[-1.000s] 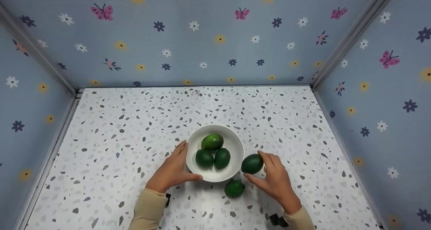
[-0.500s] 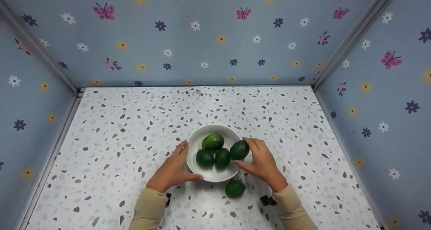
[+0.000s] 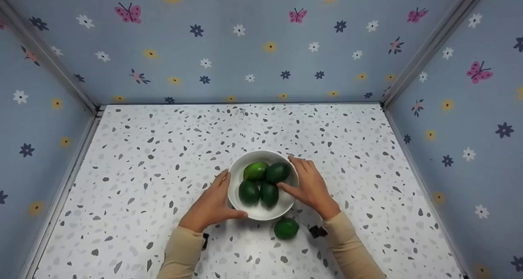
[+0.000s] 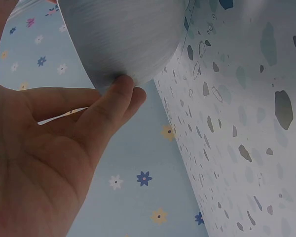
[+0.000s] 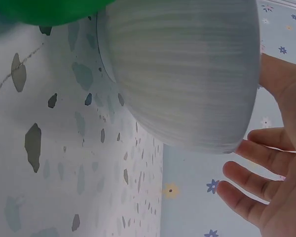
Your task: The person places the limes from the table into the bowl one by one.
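A white bowl (image 3: 262,215) stands on the speckled table with several dark green, avocado-like fruits in it. One of these fruits (image 3: 278,172) lies at the bowl's right side, beside a brighter green one (image 3: 256,171). My left hand (image 3: 211,207) holds the bowl, thumb at its near rim and fingertips against its outer left wall. My right hand (image 3: 309,186) reaches over the right rim, thumb inside by the upper-right fruit. In the right wrist view, its other fingers (image 5: 251,180) are spread outside the bowl. A loose green fruit (image 3: 286,228) lies near the bowl's front.
The speckled white table (image 3: 143,181) extends around the bowl. A blue patterned panel (image 3: 245,46) rises behind it, with further panels on the left and right sides. Dark blocks sit at both wrists.
My right hand has brought a dark green fruit from the table's right side over the rim into the bowl, and its fingers have come away from it. The left hand stays at the bowl.
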A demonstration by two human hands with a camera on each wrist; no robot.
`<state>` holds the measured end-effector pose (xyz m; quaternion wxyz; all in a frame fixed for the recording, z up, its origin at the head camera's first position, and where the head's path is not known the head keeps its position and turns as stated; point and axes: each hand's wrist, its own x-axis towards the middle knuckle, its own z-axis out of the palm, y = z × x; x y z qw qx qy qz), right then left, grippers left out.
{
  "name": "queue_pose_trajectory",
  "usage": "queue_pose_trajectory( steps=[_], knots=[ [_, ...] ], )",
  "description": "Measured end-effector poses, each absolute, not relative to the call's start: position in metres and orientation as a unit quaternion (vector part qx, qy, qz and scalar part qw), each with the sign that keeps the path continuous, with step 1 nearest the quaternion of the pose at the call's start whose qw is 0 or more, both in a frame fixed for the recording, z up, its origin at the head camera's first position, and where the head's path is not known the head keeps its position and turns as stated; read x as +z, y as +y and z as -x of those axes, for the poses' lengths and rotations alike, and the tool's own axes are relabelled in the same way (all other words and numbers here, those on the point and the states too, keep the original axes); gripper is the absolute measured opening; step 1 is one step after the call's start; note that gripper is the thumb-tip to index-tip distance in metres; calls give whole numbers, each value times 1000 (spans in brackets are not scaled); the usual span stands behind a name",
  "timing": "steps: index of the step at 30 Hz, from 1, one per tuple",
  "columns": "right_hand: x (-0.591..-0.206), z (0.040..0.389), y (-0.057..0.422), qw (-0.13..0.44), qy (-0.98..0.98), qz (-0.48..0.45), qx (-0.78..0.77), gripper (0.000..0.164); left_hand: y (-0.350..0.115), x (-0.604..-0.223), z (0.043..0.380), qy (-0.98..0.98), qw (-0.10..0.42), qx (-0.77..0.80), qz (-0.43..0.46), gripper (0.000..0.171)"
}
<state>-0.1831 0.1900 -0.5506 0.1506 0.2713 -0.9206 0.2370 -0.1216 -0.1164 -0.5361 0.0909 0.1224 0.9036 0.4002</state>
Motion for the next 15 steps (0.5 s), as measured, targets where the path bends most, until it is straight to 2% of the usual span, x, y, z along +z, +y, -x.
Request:
queue_pose_trajectory(
  steps=[15],
  knots=[
    [-543, 163, 213, 185, -916, -268, 235, 75, -117, -537, 122, 905, 90, 395, -128, 132]
  ],
)
